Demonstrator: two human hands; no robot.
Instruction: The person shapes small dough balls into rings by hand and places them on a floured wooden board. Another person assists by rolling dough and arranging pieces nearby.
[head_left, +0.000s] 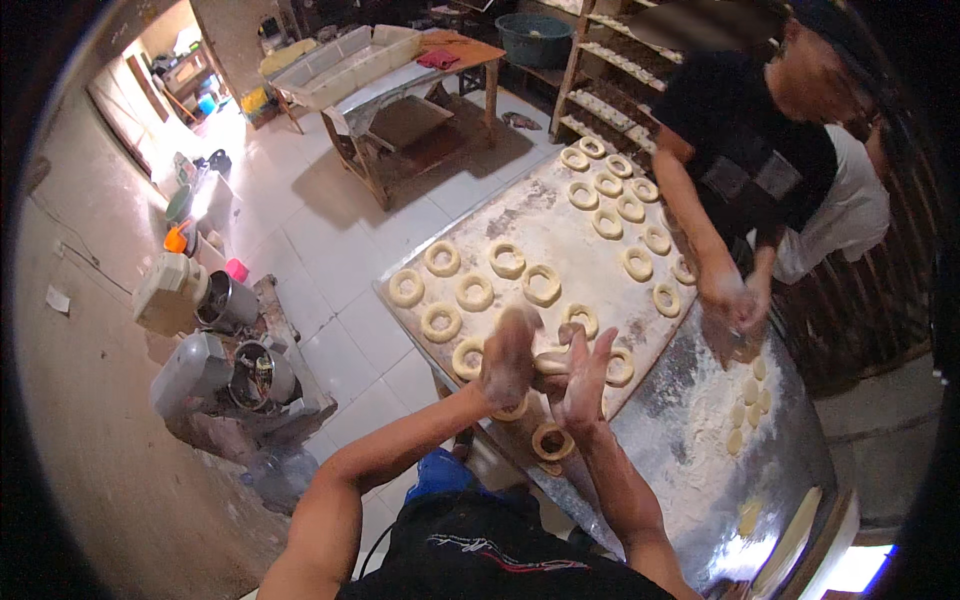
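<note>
Over the near part of a floured board point(560, 205), my two hands come close together with a pale strip of dough point(550, 363) between them. Motion smears my left hand point(508, 362), so its fingers do not show clearly. My right hand point(584, 385) has its fingers stretched out and apart, the dough touching its inner side. Dough rings lie around them: one ring point(541, 285) just beyond, another ring point(468, 357) left of my left hand, and one point(552, 441) below the hands at the board's near edge. Whether the strip is a closed ring is hidden.
Across the table, a co-worker's hands point(735, 305) work above the floured metal surface point(650, 440), near small dough pieces point(735, 440). Two mixers point(190, 375) stand on the left. Behind are a wooden table point(470, 50), a tub point(540, 40) and a rack of trays point(610, 85).
</note>
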